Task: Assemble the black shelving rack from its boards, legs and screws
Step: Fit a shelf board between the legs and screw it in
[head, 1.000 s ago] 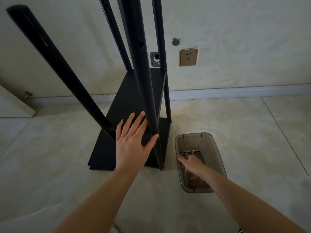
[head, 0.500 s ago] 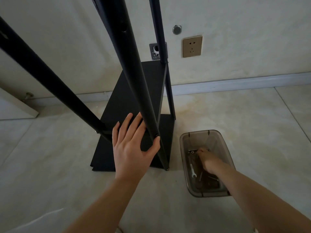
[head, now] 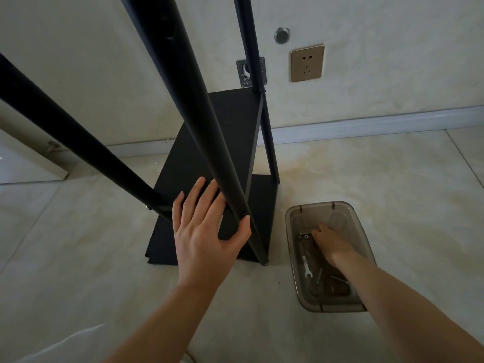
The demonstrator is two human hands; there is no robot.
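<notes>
The black rack stands on the floor with black boards [head: 225, 142] fixed between its tall black legs. The near leg [head: 207, 121] rises toward me past my left hand [head: 207, 229], which lies flat with spread fingers on the lower board, thumb against that leg. My right hand [head: 331, 243] reaches down into a smoky clear plastic bin [head: 293, 247] on the floor to the right. Its fingertips are among the screws [head: 305, 235] at the bin's far end; whether they hold one cannot be told. A small wrench [head: 306, 267] lies in the bin.
A wall with a gold socket plate [head: 307, 62], a metal bracket [head: 245, 73] and a round cap [head: 281, 35] stands right behind the rack. A white baseboard [head: 366, 124] runs along the tiled floor. A pale panel [head: 28, 163] leans at the left.
My right hand has moved deeper toward the far end of the bin, uncovering the wrench. The view has shifted closer to the rack. My left hand stays on the board.
</notes>
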